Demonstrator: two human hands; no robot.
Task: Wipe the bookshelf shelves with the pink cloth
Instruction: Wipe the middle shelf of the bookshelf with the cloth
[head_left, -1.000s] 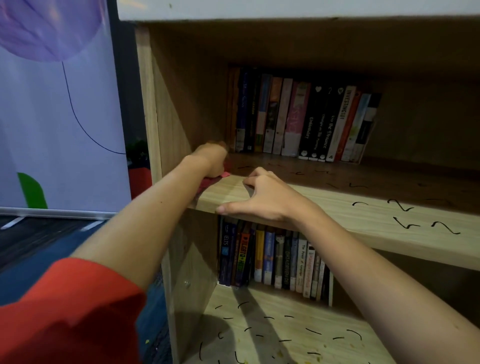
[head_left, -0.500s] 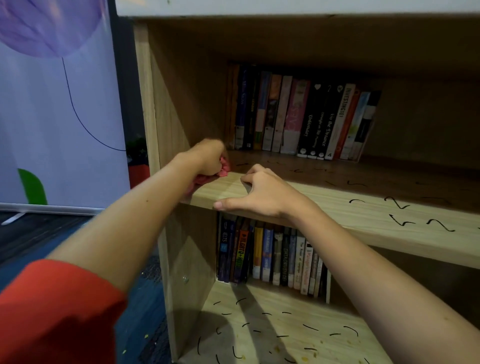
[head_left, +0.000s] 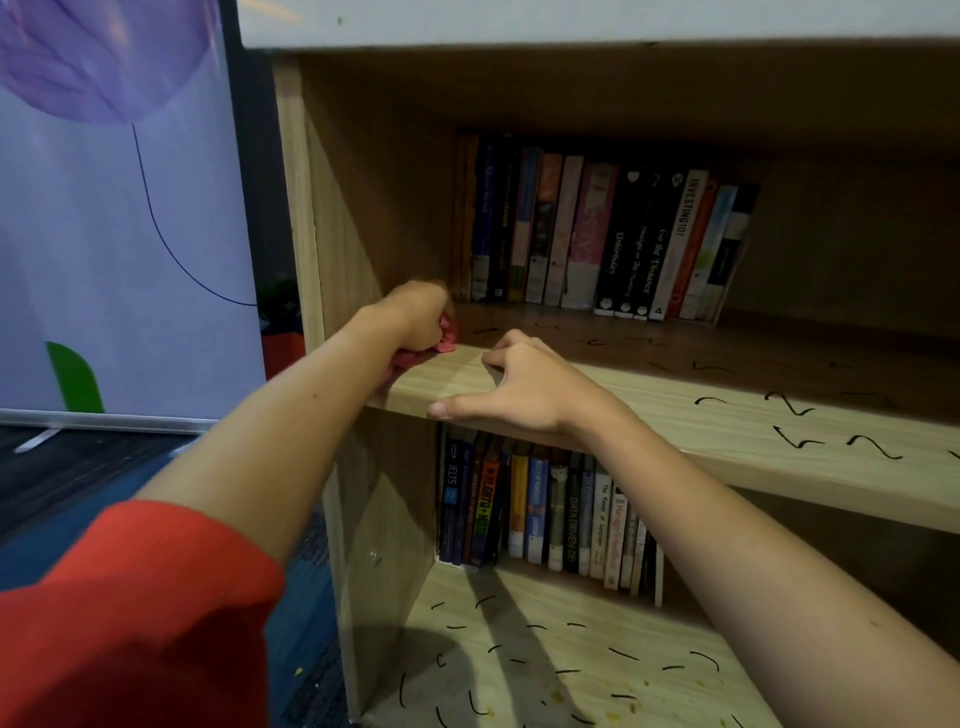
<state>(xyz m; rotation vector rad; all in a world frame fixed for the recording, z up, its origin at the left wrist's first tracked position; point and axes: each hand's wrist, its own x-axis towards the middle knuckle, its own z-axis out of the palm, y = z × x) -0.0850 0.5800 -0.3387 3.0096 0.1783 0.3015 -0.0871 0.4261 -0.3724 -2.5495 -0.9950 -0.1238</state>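
We look down from the head camera into a light wooden bookshelf (head_left: 358, 218). At about 10 o'clock from the centre of the view, the left hand (head_left: 415, 317) is closed in a fist around a crumpled pink cloth (head_left: 448, 342). It presses the cloth onto the light wooden middle shelf board (head_left: 675, 421) at the board's far left end, right against the side panel. Only a small bunch of cloth shows under the hand and wrist.

Just beside it, toward 4 o'clock, the right hand (head_left: 524, 389) sits on the same board. Its fingers are arched with the tips on the top surface, and its thumb lies along the front edge, so it grips the board's rim.

Short black squiggle marks (head_left: 789, 408) dot the board toward 3 o'clock. A row of upright paperback books (head_left: 597, 239) stands at the back at 12 o'clock, the rightmost ones leaning.

A second row of books (head_left: 545, 514) stands on the pale lower shelf (head_left: 561, 675) at 6 o'clock, which carries more black marks and some yellowish crumbs.

A red sleeve (head_left: 130, 618) fills 8 o'clock, and a pale lilac banner (head_left: 104, 249) stands at 9 o'clock.
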